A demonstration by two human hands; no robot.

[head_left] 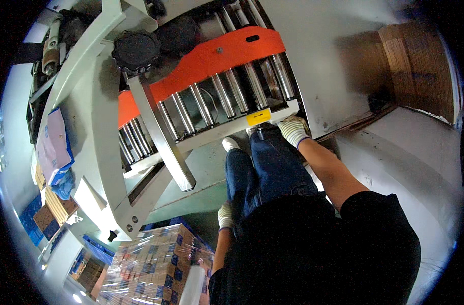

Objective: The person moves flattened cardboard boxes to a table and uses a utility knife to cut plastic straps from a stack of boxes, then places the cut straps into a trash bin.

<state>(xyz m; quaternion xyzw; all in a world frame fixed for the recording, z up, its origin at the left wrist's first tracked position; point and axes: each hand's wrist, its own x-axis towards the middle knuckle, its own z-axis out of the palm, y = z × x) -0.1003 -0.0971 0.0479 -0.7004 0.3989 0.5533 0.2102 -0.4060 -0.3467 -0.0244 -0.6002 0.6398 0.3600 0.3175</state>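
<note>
My right hand (293, 131), in a white striped knit glove, is at the near right end of the pale rail (206, 136) of a roller conveyor. Its fingers look curled; what they hold, if anything, is hidden. Just left of it, a yellow label with a black arrow (258, 117) sits on the rail. My left hand (225, 216), gloved the same way, hangs low beside my left thigh, away from the conveyor. Dim light and blur hide how its fingers lie. Shiny metal rollers (223, 95) run behind the rail, under an orange-red guide plate (227, 51).
A black knob (135, 52) and a slanting metal bar (163, 137) stand out on the machine's left. Plastic-wrapped stacked cartons (145, 264) are at lower left. A grey panel (338, 66) and brown cardboard (420, 71) flank the right.
</note>
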